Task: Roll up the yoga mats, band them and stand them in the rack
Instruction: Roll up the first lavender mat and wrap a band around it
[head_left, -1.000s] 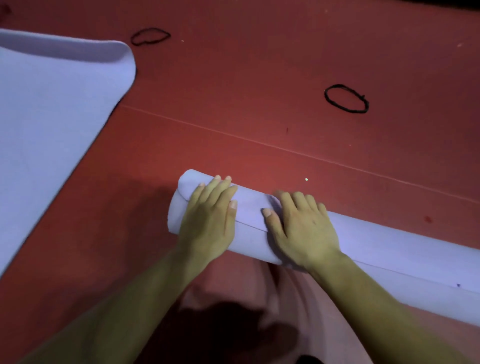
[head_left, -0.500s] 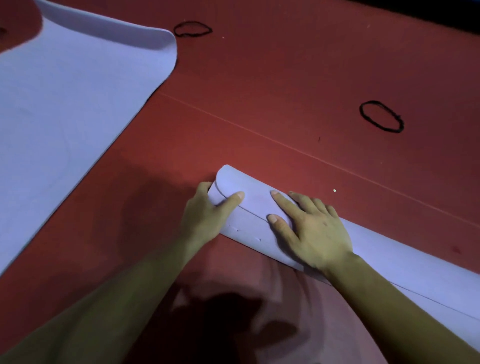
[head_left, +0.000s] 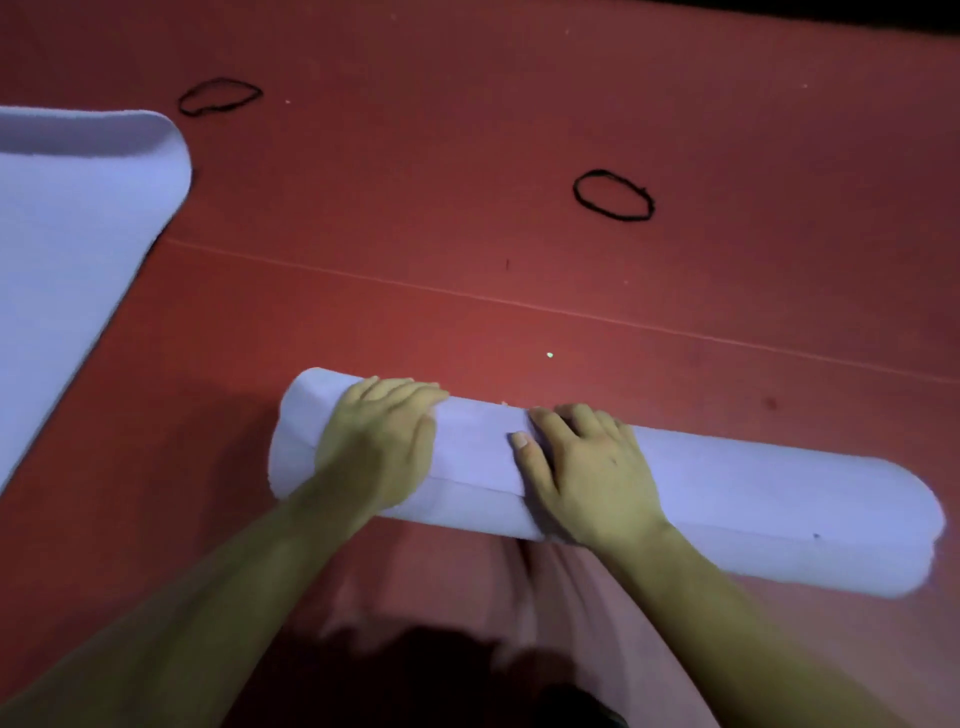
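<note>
Rolled yoga mat (head_left: 727, 499) on red floor (head_left: 467, 234), left grip (head_left: 379, 452) and right grip (head_left: 587, 478) pressing flat-fingered, black band (head_left: 613, 195) well beyond far edge.

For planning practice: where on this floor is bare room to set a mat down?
Bare red floor lies between the rolled mat and the nearer band, and right of that band. Crowded: left, by the flat mat and farther band.

Lilac rolled mat (head_left: 727, 499), lilac flat mat (head_left: 67, 249), black bands (head_left: 613, 195), red floor (head_left: 467, 156)
</note>
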